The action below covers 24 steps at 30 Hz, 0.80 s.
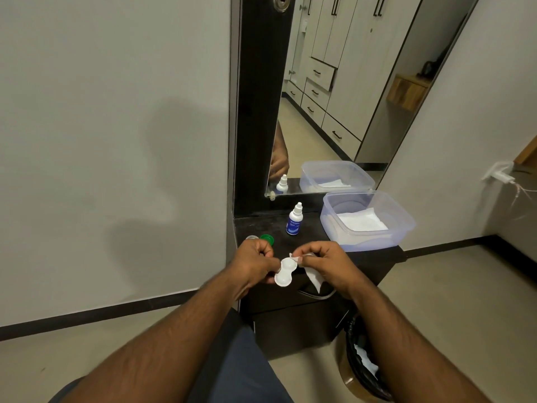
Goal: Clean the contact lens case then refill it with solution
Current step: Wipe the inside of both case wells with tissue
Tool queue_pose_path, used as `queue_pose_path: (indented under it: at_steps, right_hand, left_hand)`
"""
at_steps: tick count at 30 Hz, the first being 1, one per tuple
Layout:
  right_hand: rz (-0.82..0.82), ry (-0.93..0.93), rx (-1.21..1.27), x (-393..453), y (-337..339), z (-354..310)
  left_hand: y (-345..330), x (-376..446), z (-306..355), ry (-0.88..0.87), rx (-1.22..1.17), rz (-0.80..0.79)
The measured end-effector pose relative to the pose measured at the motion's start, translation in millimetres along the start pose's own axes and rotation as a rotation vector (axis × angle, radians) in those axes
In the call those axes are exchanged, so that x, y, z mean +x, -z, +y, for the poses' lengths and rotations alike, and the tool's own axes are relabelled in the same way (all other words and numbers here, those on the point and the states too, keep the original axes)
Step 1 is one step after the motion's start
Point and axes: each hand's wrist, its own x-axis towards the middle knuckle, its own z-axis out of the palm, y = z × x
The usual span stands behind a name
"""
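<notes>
Above dark worktop (308, 228) — my left hand (252, 264) held open lens case (286, 271); right hand (328, 264) pinched tissue (312, 276) against it.

Single head-worn view, angled forward and down, close over the dark cabinet top (308, 225).

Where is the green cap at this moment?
In the head view, the green cap lies on the dark cabinet top, just beyond the left hand, left of the solution bottle.
</notes>
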Motion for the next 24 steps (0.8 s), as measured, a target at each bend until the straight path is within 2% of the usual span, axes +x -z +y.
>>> queue_pose_path:
  at_steps: [8, 24]
  right_hand:
    - [-0.050, -0.014, 0.009, 2.2, -1.0, -2.9]
    - [-0.249, -0.021, -0.249, 13.1, -0.3, -15.9]
  left_hand:
    - [1.9, -0.2, 1.6, -0.013, 0.011, -0.042]
    - [2.2, 1.6, 2.7, -0.055, 0.149, -0.109]
